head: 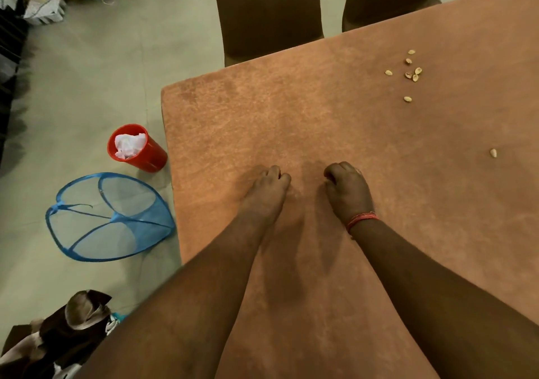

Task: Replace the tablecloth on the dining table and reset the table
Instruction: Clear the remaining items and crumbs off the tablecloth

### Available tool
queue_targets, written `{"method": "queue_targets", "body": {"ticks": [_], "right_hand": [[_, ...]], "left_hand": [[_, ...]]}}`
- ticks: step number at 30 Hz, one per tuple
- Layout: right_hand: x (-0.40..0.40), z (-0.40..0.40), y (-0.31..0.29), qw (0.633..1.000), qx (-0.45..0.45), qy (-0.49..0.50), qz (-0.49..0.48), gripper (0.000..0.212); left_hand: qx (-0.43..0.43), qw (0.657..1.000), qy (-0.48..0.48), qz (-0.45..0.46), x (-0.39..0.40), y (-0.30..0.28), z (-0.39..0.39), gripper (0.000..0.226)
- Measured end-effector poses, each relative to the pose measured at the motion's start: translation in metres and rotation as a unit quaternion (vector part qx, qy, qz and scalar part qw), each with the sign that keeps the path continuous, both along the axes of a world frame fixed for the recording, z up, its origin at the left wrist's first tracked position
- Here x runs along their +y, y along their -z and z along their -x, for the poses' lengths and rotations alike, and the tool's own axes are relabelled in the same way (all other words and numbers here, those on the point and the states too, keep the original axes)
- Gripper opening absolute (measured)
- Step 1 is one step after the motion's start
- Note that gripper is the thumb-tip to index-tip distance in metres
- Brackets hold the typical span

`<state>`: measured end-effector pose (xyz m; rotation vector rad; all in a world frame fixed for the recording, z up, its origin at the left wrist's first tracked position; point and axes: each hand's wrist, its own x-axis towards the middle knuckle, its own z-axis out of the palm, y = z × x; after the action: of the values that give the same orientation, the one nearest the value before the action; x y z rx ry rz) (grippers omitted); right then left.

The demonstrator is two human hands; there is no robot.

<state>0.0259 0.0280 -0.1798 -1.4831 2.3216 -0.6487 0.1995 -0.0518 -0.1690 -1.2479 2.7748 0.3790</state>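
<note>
Fingers of both hands are curled under, knuckles up, resting on the brown tablecloth (335, 121) near the middle of the near end of the surface. Left hand (269, 187): fingers bent in at the tips, touching the cloth; whether a fold is pinched under them cannot be told. Right hand (347, 187): fingers curled tighter, close to a fist, tips hidden against the cloth; a pinch of fabric is possible but not visible. A red thread band (361, 220) sits on the right wrist. The two hands are near each other, not touching.

Cloth covers the whole visible surface and lies flat, with a napped, suede-like look. Judgement: soft, limp, fairly light, some grip against the surface, so it should bunch when gathered rather than slide as a sheet. Best hold is likely at the left edge (172, 156) or the far-left corner (164, 91), where the fabric turns down.

Scattered nut shells (409, 72) lie on the cloth toward the far right, one stray shell (493, 153) apart from them. Risk: lifting the cloth unfolded would spill them.

On the floor left of the surface: red bin (140, 149) holding crumpled white paper, and a collapsed blue mesh hamper (108, 218). Two chair backs (269, 13) stand at the far side.
</note>
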Motion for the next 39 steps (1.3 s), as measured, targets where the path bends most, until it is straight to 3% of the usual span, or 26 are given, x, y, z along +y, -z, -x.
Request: {"method": "queue_targets", "body": {"ticks": [4,7,11,13,15,16,17,18,20,24,27,29,39], "right_hand": [[0.023,-0.016,-0.003,0.993,-0.082,0.076,0.036,0.014],[0.039,-0.031,-0.012,0.955,-0.217,0.193,0.057,0.009],[0.07,-0.044,-0.022,0.836,-0.423,0.324,0.127,0.011],[0.09,-0.05,-0.035,0.759,-0.511,0.356,0.191,0.015],[0.116,-0.063,-0.054,0.666,-0.581,0.385,0.266,0.022],[0.13,-0.072,-0.064,0.634,-0.6,0.393,0.289,0.026],[0.144,-0.082,-0.073,0.624,-0.605,0.395,0.297,0.028],[0.156,-0.092,-0.081,0.629,-0.604,0.388,0.3,0.03],[0.177,-0.11,-0.101,0.683,-0.567,0.366,0.279,0.025],[0.196,-0.13,-0.149,0.879,-0.36,0.286,0.128,0.006],[0.21,-0.137,-0.173,0.975,-0.142,0.171,0.017,0.017],[0.223,-0.135,-0.182,0.99,-0.068,0.126,-0.007,0.021],[0.309,-0.1,-0.162,0.988,-0.096,0.107,0.053,0.016]], "left_hand": [[0.035,0.998,-0.037,-0.023,0.008,-0.002,-0.01,0.022],[0.119,0.981,-0.123,-0.092,0.021,-0.005,-0.016,0.017],[0.186,0.963,-0.122,-0.155,0.048,-0.01,-0.014,0.015],[0.218,0.937,-0.159,-0.222,0.064,-0.013,-0.012,0.02],[0.279,0.874,-0.22,-0.33,0.085,-0.029,-0.012,0.027],[0.301,0.836,-0.243,-0.389,0.098,-0.041,-0.01,0.027],[0.315,0.801,-0.261,-0.437,0.111,-0.054,-0.009,0.027],[0.32,0.769,-0.278,-0.478,0.125,-0.067,-0.01,0.028],[0.329,0.694,-0.313,-0.558,0.151,-0.091,-0.013,0.03],[0.309,0.588,-0.328,-0.672,0.187,-0.119,-0.018,0.041],[0.323,0.519,-0.299,-0.733,0.21,-0.131,-0.017,0.055],[0.323,0.517,-0.28,-0.741,0.222,-0.138,-0.014,0.055],[0.246,0.681,-0.279,-0.631,0.282,-0.137,0.009,0.039]]}}
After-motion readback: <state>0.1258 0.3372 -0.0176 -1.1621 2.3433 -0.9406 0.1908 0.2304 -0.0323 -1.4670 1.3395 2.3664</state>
